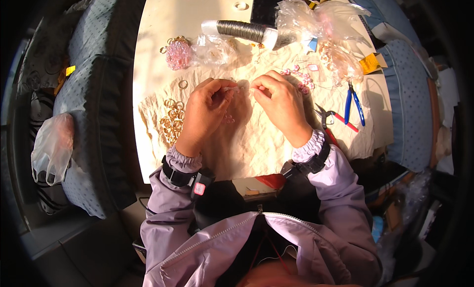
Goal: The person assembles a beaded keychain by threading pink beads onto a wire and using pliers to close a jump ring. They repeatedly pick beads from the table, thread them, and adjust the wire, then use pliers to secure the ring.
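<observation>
Beads (228, 119) on thin wire between both hands — left hand (205, 114) and right hand (279, 102) pinch wire ends, pulled tight over cloth (247, 143). Gold rings (172, 120) piled close by — easy to grab.

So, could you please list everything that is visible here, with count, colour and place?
Table: one, pale, centre.
Cloth: one, cream, crumpled, under the hands.
Metal rings: a pile, gold, left of the left hand.
Beaded piece: one, pink, upper left of the cloth.
Wire spool: one, grey wire, top centre.
Plastic bags: several, clear, top right.
Loose beads: a handful, pink, beyond the right hand.
Blue pliers: one, right.
Red pliers: one, beside the blue pair.
Cushions: grey, far left.
Left hand: pinching something small, too small to tell.
Right hand: pinching likewise, opposite the left.
</observation>
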{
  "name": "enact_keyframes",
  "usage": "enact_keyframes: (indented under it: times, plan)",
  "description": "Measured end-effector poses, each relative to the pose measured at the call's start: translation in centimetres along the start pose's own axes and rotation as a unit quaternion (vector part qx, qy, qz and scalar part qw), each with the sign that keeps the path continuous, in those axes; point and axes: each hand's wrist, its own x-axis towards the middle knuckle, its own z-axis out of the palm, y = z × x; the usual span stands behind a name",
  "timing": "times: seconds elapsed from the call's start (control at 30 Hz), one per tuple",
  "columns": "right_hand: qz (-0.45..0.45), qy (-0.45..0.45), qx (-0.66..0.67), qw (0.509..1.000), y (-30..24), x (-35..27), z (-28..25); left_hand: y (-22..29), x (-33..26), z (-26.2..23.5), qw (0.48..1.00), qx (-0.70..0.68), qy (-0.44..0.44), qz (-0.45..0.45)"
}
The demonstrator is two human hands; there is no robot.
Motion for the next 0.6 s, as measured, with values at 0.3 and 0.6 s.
enact_keyframes:
  times: [0.3,0.6]
  plan:
    - [0.01,-0.007,0.013,1.0,-0.2,0.1,-0.3,0.5,1.1,1.6,0.985,0.15,0.039,0.081]
    - [0.01,-0.007,0.014,1.0,-0.2,0.0,-0.2,0.1,0.9,2.4,0.99,0.107,0.053,0.075]
